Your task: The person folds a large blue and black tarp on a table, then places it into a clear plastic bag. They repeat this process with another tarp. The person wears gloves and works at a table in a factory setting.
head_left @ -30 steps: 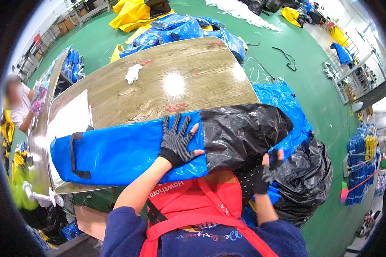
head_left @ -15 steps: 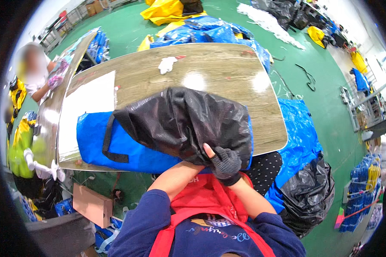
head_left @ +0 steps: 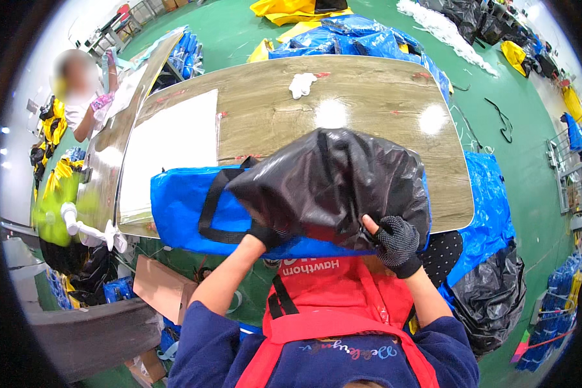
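Observation:
A black, shiny woven bag is bunched up on the near side of the table. Beneath it and out to the left lies a flat blue bag with a black strap handle; a blue edge also shows along the black bag's right side. My right hand, in a dark dotted glove with the thumb tip bare, is closed on the black bag's near edge. My left hand, also dark-gloved, reaches in under the black material at its left end, where the fingers are hidden.
A wood-grain table bears a white sheet and a small white crumpled piece. Blue bags are heaped behind it. Another person works at the left table, near a blurred green fan. A cardboard box stands lower left.
My left hand has shifted left and now shows at the black bag's left end. My right hand stays on the near edge. The whole view has swung, sliding the scene rightward.

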Tool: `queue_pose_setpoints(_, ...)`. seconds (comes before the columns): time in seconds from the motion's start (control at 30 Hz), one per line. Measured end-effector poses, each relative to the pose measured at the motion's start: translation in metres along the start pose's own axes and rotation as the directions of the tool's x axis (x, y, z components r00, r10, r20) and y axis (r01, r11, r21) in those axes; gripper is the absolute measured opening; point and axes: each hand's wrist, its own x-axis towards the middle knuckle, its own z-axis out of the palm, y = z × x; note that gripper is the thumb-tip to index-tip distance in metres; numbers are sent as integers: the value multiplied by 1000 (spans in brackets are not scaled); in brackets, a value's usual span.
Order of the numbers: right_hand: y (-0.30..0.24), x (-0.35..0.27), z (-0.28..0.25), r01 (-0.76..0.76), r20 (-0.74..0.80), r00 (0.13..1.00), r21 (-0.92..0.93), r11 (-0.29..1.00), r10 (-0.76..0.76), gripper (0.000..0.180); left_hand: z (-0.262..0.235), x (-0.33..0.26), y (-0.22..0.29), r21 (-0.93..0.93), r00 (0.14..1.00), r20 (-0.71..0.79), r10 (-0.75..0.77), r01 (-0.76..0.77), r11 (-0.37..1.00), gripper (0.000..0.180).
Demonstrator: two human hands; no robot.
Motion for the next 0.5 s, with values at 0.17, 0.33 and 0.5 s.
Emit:
queue_pose_setpoints(0.17, -1, -5, 7, 30, 220, 975, -21, 999, -24, 61, 14, 21, -3, -536, 995, 101, -19, 70, 841, 41)
queue_pose_setpoints(0.33, 2, -5, 7, -51, 272, 961, -23, 998, 55, 62, -47, 6, -86, -985, 848, 74, -524, 144, 94, 43)
queue_pose_setpoints(0.5, -18, 24, -21, -40, 560, 820, -149, 988, 118, 57, -165, 71, 42, -36, 980, -18, 199, -199, 979, 64)
